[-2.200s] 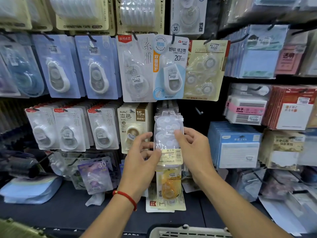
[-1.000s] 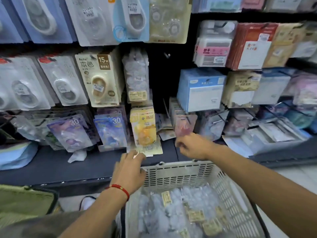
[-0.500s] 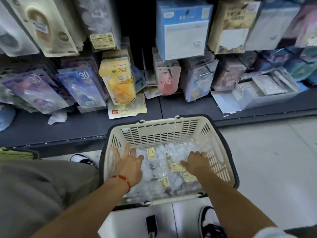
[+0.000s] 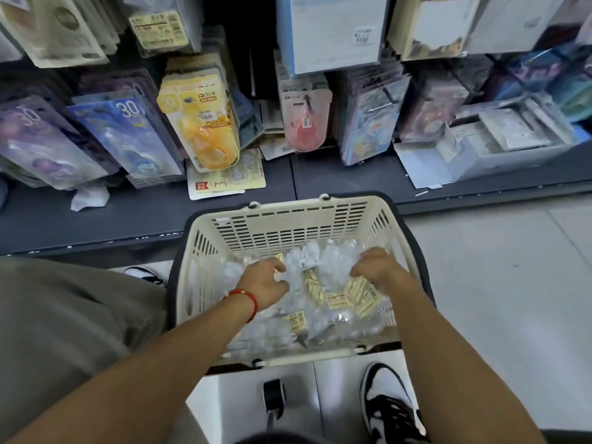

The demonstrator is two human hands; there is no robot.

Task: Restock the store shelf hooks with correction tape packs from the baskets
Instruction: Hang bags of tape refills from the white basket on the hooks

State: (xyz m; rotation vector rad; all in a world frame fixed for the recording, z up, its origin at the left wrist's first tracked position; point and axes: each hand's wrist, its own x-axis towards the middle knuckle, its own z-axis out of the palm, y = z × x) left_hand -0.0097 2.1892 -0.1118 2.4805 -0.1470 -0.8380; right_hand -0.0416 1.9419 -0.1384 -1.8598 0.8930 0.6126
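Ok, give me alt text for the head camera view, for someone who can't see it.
Both hands, left and right, dig into clear correction tape packs filling a cream basket on the floor. Behind it, a dark shelf displays hanging stationery packs.

Left hand (image 4: 262,283) with fingers curled, right hand (image 4: 376,269) likewise curled, both arms reaching down and forward

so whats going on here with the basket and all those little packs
A person is crouched at a stationery shelf, both hands down in a cream basket full of clear correction tape packs. The left hand and right hand have fingers curled into the pile, apparently gathering packs, though the exact grip is hard to make out. No pack has been lifted out yet.
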